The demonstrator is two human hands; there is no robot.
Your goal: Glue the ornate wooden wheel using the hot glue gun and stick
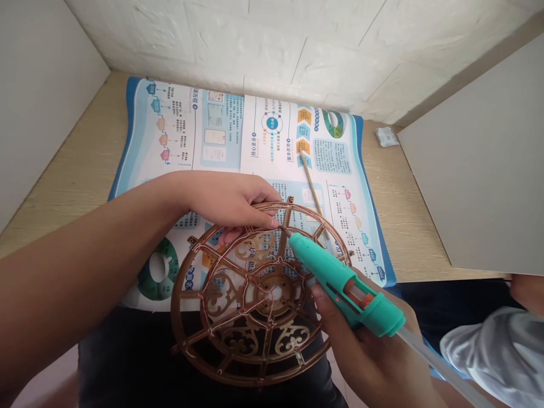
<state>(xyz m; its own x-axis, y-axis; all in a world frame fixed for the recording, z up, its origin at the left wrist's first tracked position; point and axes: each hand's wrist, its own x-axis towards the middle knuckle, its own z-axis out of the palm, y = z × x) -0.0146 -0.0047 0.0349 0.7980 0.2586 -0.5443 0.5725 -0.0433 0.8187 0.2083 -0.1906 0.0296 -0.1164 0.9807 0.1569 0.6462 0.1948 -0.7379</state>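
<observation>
Steadying round openwork frame [250,294] over lap, at desk edge, left hand [232,199] pinching far rim. Right hand [365,345] clasps glue gun [346,286], nozzle at spoke. Frame judged light, stiff, thin ribs brittle; hold rim, never filigree.

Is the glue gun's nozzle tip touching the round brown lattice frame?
Touching. In the head view the glue gun in the right hand sets its nozzle tip on a spoke of the lattice frame, no gap visible.
</observation>
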